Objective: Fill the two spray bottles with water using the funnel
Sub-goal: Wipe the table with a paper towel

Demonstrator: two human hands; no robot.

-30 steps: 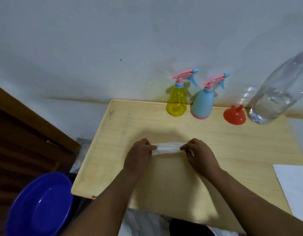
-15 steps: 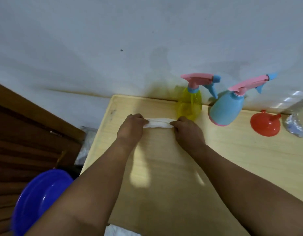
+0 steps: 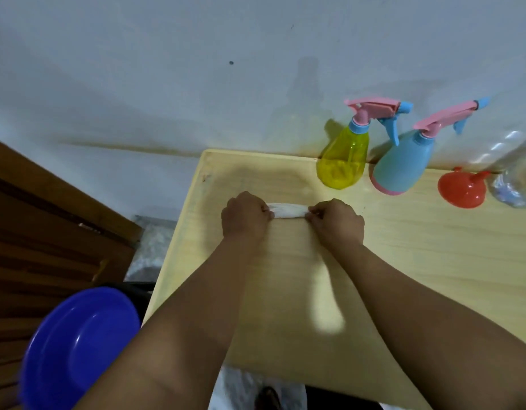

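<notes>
Setting: pale wooden table (image 3: 403,261) against a white wall; blue basin (image 3: 78,344) on the floor nearest the camera.
Hands: left hand (image 3: 245,216) and right hand (image 3: 337,221) each gripped an end of a white cloth (image 3: 288,210).
Far edge: yellow spray bottle (image 3: 343,161), blue spray bottle (image 3: 402,167), red funnel (image 3: 460,189), clear water bottle (image 3: 516,184), capped and untouched.
Risk: a wider wipe could likely topple the near-empty bottles.
</notes>
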